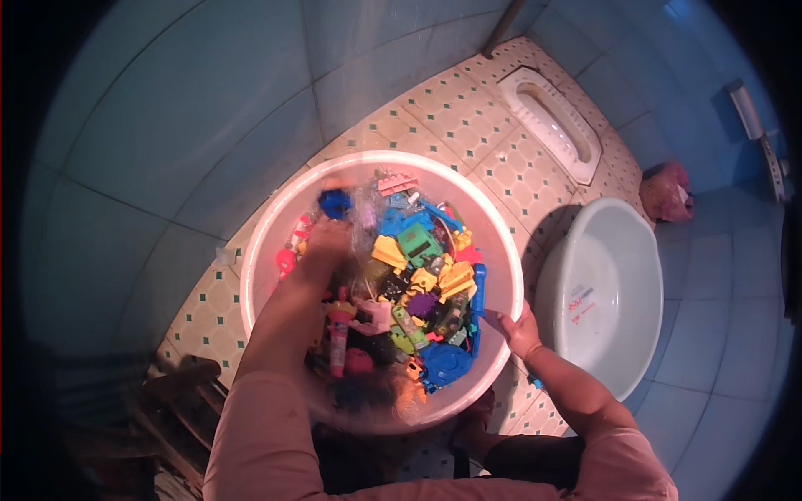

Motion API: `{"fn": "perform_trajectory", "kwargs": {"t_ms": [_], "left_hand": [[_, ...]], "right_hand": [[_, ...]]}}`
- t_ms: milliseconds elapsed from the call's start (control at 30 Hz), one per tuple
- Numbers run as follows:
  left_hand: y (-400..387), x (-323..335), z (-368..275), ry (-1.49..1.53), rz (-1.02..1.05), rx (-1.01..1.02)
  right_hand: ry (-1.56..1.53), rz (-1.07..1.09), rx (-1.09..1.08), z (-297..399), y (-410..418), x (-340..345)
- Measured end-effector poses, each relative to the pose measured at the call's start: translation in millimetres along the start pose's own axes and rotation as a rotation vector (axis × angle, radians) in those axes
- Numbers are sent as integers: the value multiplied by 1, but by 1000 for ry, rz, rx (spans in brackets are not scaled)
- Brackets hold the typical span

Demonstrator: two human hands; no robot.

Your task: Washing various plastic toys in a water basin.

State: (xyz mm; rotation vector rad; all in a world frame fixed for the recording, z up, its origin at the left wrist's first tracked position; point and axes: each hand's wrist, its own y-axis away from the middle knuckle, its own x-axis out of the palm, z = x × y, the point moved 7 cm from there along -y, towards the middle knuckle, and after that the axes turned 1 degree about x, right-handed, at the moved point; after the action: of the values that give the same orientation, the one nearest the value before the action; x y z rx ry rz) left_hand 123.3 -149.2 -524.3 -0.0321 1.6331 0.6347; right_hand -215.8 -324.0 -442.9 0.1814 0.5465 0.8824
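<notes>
A large white plastic basin holds many plastic toys, among them a green block, yellow pieces, a purple spiked piece, a blue round piece and a pink tube. My left hand reaches into the basin at its left side, just below a dark blue piece; it is blurred and its fingers are hidden. Water appears to stream down beside it. At the basin's right rim, my right hand grips the edge, thumb over the inner side.
To the right a pale oval tub leans on its side near the tiled wall. A squat toilet is set in the tiled floor beyond, with a pink plastic bag nearby. A dark wooden chair or stool stands at lower left.
</notes>
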Motion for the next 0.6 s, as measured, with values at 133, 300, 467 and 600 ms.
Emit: {"fn": "perform_trajectory", "kwargs": {"t_ms": [133,300,467,600], "left_hand": [[27,3,-58,373,68,21],[43,58,-90,829,193,129],[31,67,-72,350,202,290],[14,-2,-41,325,111,161]], "right_hand": [[66,5,-19,10,4,-1],[-363,-8,67,-22,-1,2],[-251,42,69,-25,2,-1],[134,-34,-54,-16,4,-15]]}}
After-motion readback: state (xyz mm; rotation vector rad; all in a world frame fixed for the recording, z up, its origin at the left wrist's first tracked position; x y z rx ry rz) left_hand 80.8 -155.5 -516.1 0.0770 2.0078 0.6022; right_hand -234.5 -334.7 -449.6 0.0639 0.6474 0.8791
